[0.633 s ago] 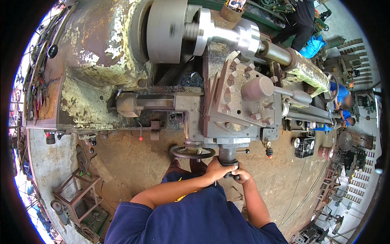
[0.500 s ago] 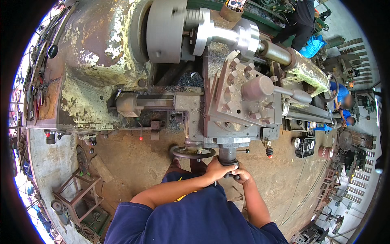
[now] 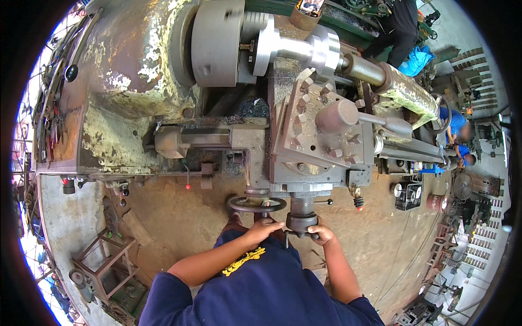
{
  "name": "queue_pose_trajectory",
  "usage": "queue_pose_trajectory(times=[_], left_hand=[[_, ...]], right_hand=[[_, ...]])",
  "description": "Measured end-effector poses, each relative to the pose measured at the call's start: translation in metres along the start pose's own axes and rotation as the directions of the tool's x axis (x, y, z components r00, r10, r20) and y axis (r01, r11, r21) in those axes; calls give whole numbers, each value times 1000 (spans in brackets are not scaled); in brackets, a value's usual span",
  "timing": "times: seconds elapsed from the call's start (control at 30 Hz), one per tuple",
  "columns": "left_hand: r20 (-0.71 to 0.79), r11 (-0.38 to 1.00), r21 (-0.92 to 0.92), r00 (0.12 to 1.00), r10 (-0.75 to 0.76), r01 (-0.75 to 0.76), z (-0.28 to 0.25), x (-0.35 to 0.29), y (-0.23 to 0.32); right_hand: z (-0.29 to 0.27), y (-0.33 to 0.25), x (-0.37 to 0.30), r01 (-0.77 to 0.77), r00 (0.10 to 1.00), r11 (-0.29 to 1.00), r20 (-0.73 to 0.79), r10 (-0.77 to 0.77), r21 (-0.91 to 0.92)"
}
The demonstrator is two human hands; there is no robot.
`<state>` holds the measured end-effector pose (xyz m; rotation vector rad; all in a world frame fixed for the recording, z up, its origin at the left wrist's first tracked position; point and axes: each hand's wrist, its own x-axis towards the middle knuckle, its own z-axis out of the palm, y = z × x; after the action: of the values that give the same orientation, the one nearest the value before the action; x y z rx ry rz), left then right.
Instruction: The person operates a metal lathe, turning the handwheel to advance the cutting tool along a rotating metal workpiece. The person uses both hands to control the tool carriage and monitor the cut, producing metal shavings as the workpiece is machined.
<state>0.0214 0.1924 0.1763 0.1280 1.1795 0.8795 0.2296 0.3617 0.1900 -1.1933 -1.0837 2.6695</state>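
Both hands grip the cross-slide crank: left hand, right hand; handwheel untouched. Feeding step; next needs slow, even turning.

- Lathe headstock: cast metal, its pale paint flaked and rough, rust-brown patches showing.
- Chuck, right of the headstock: dull grey steel, smooth.
- Workpiece, right of the chuck: bright, glossy turned metal.
- Tool post, below the workpiece: matt grey metal, worn.
- Handwheel, below the tool post: dark, smooth metal.
- Floor: rough, brown, dusty.
- Sleeve: matt navy cloth.
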Motion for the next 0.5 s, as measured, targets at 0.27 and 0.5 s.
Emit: queue_pose_trajectory(times=[0.27,0.5], left_hand=[[-114,974,-219,993,41,-65,-34,-8,-16],[-446,804,-591,857,-257,-67,-58,18,1]], right_hand=[[0,-5,-3,-78,997,996,29,77,38],[-2,-1,-1,-38,999,998,20,38,42]])
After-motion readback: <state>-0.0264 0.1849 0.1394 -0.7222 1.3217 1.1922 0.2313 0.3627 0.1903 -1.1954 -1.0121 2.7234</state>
